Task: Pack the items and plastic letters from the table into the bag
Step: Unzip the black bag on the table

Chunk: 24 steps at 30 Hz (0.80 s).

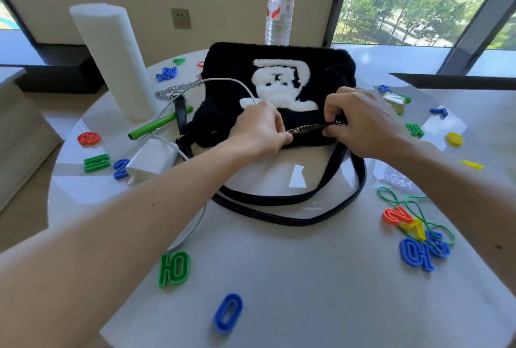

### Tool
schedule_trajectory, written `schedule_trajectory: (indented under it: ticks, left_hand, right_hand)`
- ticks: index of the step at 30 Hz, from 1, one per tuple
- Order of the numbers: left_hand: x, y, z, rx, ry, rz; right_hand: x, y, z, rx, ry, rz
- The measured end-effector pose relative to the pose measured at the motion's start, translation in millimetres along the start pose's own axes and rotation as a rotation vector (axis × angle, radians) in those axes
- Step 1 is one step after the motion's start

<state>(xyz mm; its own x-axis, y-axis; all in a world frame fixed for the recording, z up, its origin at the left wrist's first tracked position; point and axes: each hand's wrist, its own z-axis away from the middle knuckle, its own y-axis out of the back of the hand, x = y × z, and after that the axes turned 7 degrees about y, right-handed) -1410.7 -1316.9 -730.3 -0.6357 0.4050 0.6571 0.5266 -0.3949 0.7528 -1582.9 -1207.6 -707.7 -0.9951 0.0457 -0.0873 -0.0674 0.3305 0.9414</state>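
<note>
While the paper roll (111, 60), green pen (159, 124) and white charger (152, 160) sit off to the left, the black bag (279, 68) lies mid-table. Left hand (259, 130) pinches the zipper pull (293, 132), right hand (360, 121) grips the bag's edge by the zip. Letters (413, 239) are scattered around, bunched lower right.

Red label on water bottle (280, 4), script unreadable.

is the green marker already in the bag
No, the green marker lies on the table left of the bag.
</note>
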Motion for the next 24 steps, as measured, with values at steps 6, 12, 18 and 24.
schedule_trajectory:
  ticks: [6, 12, 18, 24]
  left_hand:
    - [-5.1, 38.2, 14.5, 0.148, -0.026, -0.276]
    - [-30.8, 76.4, 14.5, 0.213, 0.024, -0.578]
    - [-50.0, 93.5, 15.1, 0.191, 0.079, -0.591]
    - [-42.9, 87.4, 28.1, 0.127, 0.088, -0.634]
  right_hand:
    - [-0.9, 8.6, -1.5, 0.015, -0.106, -0.010]
    - [1.6, 14.9, -7.2, 0.044, -0.188, 0.002]
    - [-0.6, 17.9, -10.7, 0.035, -0.255, -0.003]
    - [-8.6, 14.0, -4.2, -0.007, -0.282, -0.022]
